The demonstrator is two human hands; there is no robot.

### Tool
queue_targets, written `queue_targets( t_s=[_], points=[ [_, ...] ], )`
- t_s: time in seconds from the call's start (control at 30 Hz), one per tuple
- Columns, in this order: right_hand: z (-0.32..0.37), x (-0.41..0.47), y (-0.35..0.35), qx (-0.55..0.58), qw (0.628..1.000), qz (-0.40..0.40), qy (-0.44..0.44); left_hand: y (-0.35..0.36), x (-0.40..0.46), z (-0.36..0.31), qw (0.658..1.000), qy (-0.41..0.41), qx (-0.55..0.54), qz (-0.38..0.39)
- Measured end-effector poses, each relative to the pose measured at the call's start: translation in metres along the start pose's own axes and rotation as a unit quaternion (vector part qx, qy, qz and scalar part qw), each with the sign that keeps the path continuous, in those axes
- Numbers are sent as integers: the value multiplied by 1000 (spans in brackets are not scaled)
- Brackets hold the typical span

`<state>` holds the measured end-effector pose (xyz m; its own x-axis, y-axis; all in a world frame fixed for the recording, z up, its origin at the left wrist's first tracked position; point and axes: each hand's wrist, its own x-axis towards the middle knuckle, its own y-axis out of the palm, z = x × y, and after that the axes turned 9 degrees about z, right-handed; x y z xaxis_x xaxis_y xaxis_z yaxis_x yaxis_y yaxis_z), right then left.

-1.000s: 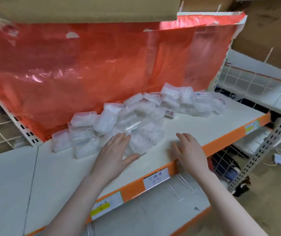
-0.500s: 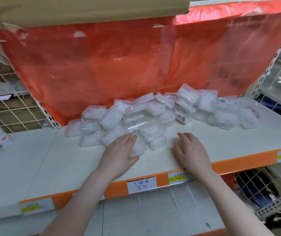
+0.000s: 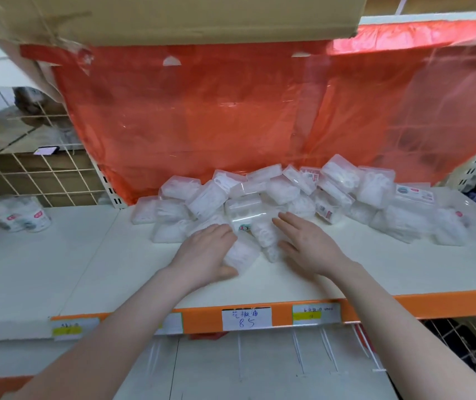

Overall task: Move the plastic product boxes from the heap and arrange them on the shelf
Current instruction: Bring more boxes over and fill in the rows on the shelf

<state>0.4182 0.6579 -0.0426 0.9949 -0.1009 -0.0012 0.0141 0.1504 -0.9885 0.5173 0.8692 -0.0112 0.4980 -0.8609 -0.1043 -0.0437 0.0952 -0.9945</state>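
Heap [image 3: 288, 197] mid-frame unsorted on shelf [image 3: 115, 269]; nothing arranged yet. Left hand [image 3: 205, 255] cups a box [image 3: 241, 254]; right hand [image 3: 309, 243] flat, grip released.

Bright, even light, glare on the red plastic sheet [image 3: 231, 116], soft blur throughout, wide-angle bending at edges.

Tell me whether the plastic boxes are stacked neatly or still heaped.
Still heaped: the plastic boxes lie tilted and overlapping against the red sheet, none in rows on the shelf.
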Motion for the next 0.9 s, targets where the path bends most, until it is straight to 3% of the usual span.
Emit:
queue_targets(
  t_s=[0.17, 0.37, 0.57, 0.77, 0.9],
  points=[
    [0, 4, -3, -40, 999, -16, -5, -7, 5, 8, 999, 22, -37, 17],
    [0, 12, -16, -55, 998, -3, -7, -6, 7, 10, 999, 23, 22, 19],
    [1, 20, -24, -14, 998, 44, -34, -5, 10, 8, 999, 28, 13, 21],
    [-8, 27, -22, -29, 998, 43, -44, 2, 7, 5, 1000, 7, 23, 13],
    [-7, 31, -20, 28, 998, 49, -26, 7, 3, 0, 1000, -14, -20, 11]
  ],
)
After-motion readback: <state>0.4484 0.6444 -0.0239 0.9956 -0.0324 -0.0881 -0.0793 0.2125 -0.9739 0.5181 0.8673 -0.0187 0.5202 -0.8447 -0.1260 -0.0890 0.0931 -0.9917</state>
